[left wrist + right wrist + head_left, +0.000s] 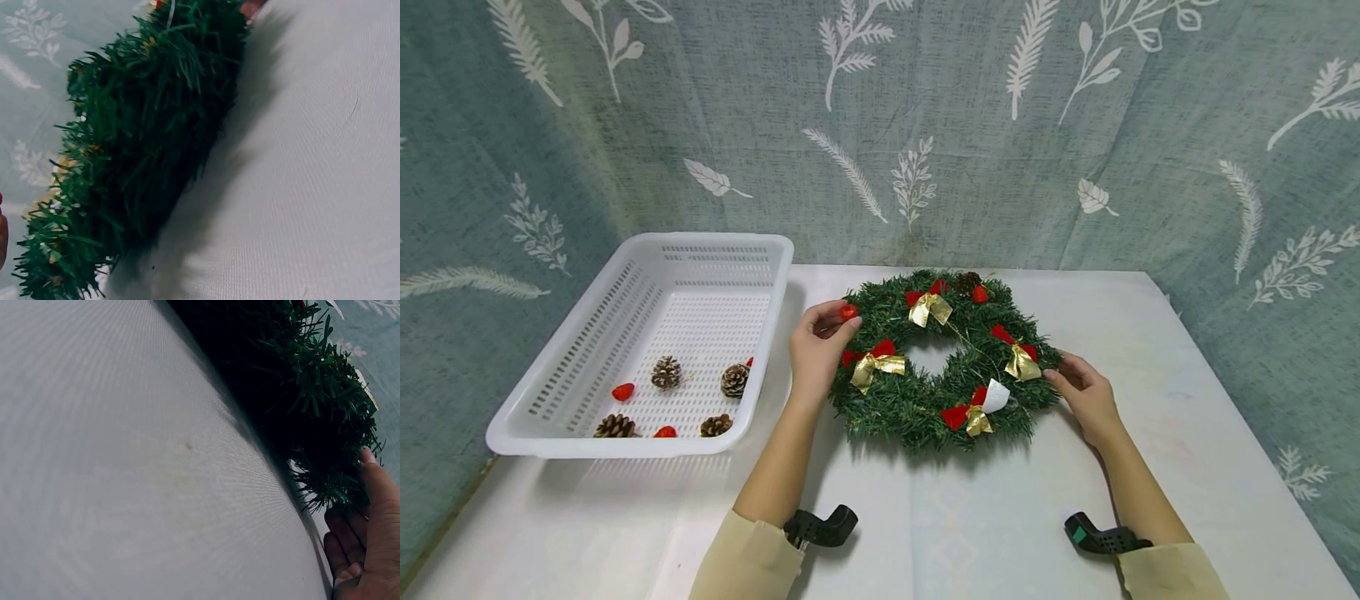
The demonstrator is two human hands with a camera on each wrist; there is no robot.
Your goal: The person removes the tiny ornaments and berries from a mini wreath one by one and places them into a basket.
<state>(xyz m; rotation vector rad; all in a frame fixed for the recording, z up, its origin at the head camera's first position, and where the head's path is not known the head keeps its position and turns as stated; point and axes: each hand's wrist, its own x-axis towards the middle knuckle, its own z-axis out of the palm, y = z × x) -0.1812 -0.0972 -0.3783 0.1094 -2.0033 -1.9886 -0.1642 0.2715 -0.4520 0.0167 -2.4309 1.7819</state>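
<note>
A green wreath (887, 421) lies on the table, trimmed with several red-and-gold bows (930, 308). At its upper right are a pine cone (967, 282) and a small red ornament (980, 294). My left hand (812, 354) pinches another small red ornament (848, 312) over the wreath's upper-left edge; only a sliver of that hand shows in the left wrist view. On the opposite side, my right hand (1092, 404) grips the wreath's outer edge. The right wrist view has its thumb (378, 481) against the greenery, with the other fingers curled below.
To the left stands a white plastic basket (778, 317), holding several pine cones (666, 372) and a few red ornaments (622, 392). A patterned green cloth (910, 100) hangs behind the white table (1150, 350). One lower bow has a white piece (996, 396) on it.
</note>
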